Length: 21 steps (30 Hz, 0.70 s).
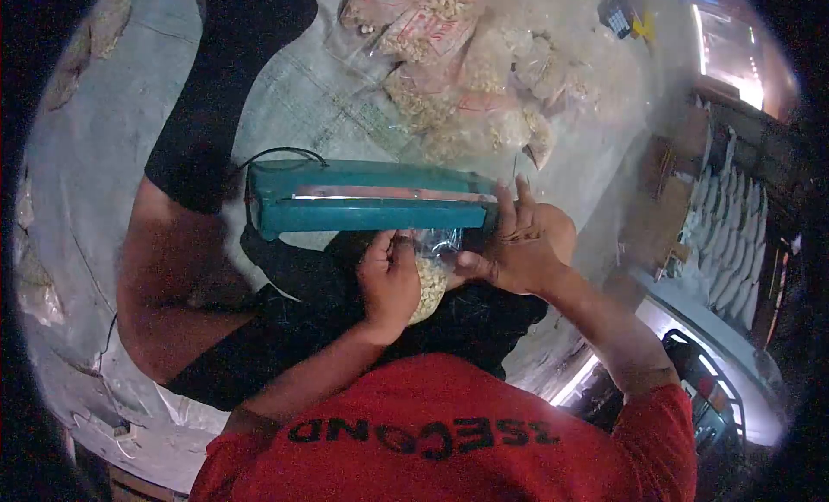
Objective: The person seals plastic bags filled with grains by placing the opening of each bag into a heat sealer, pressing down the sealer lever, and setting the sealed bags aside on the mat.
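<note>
My left hand (389,277) pinches the upper edge of a small clear plastic bag (430,290) filled with pale nut-like pieces. The bag hangs upright over my lap, its mouth at the near edge of a teal heat sealer (371,217). A long metal-coloured strip runs along the sealer, which lies crosswise in front of me. At the sealer's right end is my right hand (516,247), with two fingers stretched up past that end. Its thumb points toward the bag's top; whether it touches the plastic I cannot tell.
Several filled bags with red print (432,35) lie in a heap beyond the sealer on the pale floor sheet (294,96). A black cord (281,152) loops at the sealer's left end. My bent leg (186,234) is at left; a fan-like appliance (712,394) stands at lower right.
</note>
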Motion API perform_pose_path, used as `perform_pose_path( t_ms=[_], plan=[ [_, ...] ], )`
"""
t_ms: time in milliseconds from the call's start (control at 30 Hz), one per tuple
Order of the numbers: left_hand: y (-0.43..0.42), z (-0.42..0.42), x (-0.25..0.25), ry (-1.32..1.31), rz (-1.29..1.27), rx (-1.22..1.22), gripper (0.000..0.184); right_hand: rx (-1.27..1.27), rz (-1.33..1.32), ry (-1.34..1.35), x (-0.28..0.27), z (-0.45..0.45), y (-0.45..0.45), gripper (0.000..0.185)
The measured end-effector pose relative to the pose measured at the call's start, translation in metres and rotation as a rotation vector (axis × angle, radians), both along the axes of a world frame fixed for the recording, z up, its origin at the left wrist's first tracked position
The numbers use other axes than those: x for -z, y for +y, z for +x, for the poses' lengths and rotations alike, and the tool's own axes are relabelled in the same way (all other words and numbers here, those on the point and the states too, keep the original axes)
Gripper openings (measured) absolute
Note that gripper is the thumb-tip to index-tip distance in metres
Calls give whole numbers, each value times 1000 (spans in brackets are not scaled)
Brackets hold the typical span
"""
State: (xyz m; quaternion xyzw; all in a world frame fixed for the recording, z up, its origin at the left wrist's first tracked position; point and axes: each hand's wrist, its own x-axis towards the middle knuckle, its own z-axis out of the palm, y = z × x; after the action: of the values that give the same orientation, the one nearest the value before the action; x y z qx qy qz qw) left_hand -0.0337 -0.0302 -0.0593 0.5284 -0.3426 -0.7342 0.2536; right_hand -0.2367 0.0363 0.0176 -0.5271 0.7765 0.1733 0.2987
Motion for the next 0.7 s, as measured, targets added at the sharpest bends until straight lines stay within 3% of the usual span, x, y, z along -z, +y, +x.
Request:
perform_pose_path(
  t_ms=[200,300,500,700],
  plan=[
    [1,0,-4,-26,-9,-13,23,29,-94,-4,-9,8,-6,134],
    [0,1,-7,-156,-97,45,20,62,-64,26,-9,9,-5,133],
    [3,1,4,-147,-216,48,21,107,-122,63,-14,18,0,132],
    [5,-1,7,-104,-248,16,20,15,-340,151,-12,24,21,128]
  ],
)
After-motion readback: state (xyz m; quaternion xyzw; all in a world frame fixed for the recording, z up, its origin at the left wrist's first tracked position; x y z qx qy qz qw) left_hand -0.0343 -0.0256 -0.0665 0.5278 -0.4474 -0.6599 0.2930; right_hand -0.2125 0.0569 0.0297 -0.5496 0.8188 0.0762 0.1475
